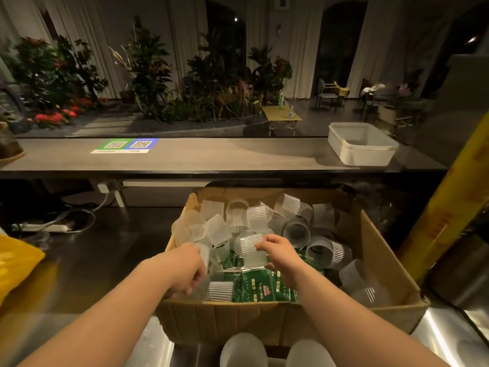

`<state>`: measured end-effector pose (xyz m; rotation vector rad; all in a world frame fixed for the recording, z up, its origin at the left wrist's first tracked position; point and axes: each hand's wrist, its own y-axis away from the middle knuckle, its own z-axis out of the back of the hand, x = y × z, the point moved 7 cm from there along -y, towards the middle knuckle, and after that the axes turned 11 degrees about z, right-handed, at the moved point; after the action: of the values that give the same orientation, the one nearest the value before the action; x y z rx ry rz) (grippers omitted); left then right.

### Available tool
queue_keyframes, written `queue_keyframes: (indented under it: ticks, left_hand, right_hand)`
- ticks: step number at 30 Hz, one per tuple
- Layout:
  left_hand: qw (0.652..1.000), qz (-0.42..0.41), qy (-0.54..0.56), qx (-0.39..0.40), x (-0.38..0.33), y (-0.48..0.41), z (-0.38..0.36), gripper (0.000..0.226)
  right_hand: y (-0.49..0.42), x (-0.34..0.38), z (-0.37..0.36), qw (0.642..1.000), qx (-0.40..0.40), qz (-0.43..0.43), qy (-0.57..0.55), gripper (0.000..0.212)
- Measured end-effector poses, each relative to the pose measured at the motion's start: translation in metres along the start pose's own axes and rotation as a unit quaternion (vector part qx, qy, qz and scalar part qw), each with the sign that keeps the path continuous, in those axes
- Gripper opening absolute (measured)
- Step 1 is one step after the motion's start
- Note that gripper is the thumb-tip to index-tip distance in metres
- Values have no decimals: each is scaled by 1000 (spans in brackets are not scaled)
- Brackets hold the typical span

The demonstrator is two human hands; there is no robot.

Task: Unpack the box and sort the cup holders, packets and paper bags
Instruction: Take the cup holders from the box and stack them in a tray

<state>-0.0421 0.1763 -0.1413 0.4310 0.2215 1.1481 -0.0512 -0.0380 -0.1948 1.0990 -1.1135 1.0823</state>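
An open cardboard box (378,250) stands on the steel counter in front of me. It is full of translucent ribbed cup holders (296,231) lying loose over green printed packets (254,287). My left hand (185,271) reaches into the box's near left corner and grips a cup holder (211,284) there. My right hand (280,252) pinches another cup holder (251,250) at the box's middle, just above the packets. No paper bags show.
A grey raised counter (211,157) runs behind the box, with a white plastic tub (362,154) at its right and QR code signs (127,145) at its left. A yellow bag (16,263) lies at left. A yellow column (444,207) rises at right. Two white cups (243,350) stand below the box.
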Motion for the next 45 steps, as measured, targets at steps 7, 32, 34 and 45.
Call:
queue_keyframes:
  ticks: [7, 32, 34, 45]
  left_hand:
    - [910, -65, 407, -53, 9, 25, 44, 22]
    - [725, 29, 678, -119, -38, 6, -28, 66]
    - [716, 55, 676, -169, -28, 11, -25, 68]
    - [723, 42, 647, -237, -21, 22, -27, 62]
  right_hand:
    - [9, -1, 10, 972, -28, -45, -230, 19]
    - [29, 9, -37, 981, 118, 14, -154, 36]
    - [21, 3, -29, 995, 76, 21, -58, 32]
    - [26, -28, -47, 882, 234, 2, 408, 13]
